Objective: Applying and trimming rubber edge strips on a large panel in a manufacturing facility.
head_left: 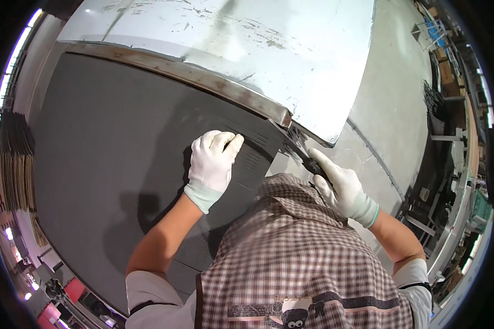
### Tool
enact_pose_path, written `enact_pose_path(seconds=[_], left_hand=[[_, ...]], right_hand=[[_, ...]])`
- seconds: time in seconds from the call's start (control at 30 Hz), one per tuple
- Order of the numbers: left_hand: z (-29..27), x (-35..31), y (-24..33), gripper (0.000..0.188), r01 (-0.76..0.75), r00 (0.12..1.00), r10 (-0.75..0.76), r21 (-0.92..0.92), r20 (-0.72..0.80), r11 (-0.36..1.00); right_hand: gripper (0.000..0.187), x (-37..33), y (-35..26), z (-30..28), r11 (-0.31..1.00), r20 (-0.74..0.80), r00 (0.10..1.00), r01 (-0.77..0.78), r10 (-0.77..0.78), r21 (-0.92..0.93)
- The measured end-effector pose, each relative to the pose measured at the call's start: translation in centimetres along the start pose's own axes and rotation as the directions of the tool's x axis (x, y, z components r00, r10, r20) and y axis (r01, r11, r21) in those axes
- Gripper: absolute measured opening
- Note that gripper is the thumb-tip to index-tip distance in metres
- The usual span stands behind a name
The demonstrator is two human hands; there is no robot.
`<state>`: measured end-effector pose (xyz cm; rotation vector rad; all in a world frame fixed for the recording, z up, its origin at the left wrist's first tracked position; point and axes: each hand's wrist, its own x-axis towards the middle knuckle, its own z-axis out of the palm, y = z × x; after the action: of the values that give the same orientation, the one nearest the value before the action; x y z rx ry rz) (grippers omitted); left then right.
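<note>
A large dark grey sheet [110, 126] with rows of narrow slots near its right edge spreads in front of me. My left hand [211, 162], in a white glove, rests over the slotted part with its fingers curled closed; whatever they may hold is hidden. In my gloved right hand [337, 186] is a slim black-handled tool [312, 164] with a narrow blade-like end. It points up and left, toward the end of a rusty metal bar [186, 74] along the sheet's far edge. The tool's exact kind is unclear.
Beyond the bar is a scuffed white panel [291, 49]. Dark thin strips [297, 140] show near the sheet's right corner. Stacked sheets [15, 170] stand at far left. Shelving [450, 137] with boxes lines the right side, past the grey floor [395, 109].
</note>
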<state>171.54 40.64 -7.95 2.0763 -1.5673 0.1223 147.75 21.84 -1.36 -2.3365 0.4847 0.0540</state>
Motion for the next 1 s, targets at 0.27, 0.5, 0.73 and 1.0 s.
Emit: enact_pose_path(seconds=[0.27, 0.5, 0.73, 1.0], left_hand=[[-0.1, 0.5, -0.4, 0.036, -0.037, 0.999, 0.038, -0.005, 0.011, 0.999], [0.2, 0.1, 0.1, 0.039, -0.006, 1.0, 0.006, -0.025, -0.01, 1.0], [-0.3, 0.5, 0.5, 0.035, 0.028, 0.998, -0.032, -0.06, -0.054, 0.998], [0.4, 2.3, 0.0, 0.015, 0.219, 0.95, -0.27, -0.279, -0.159, 0.935]], right_hand=[[0.049, 2.6, -1.4, -1.7, 0.935, 0.149, 0.988, 0.095, -0.046, -0.342], [0.046, 3.5, -4.5, -2.9, 0.891, 0.26, 0.965, 0.091, 0.031, -0.445], [0.026, 10.1, -7.5, -0.6, 0.813, 0.385, 0.913, 0.122, 0.133, -0.57], [0.02, 16.3, -9.1, -0.2, 0.745, 0.429, 0.892, 0.381, -0.141, -0.548]])
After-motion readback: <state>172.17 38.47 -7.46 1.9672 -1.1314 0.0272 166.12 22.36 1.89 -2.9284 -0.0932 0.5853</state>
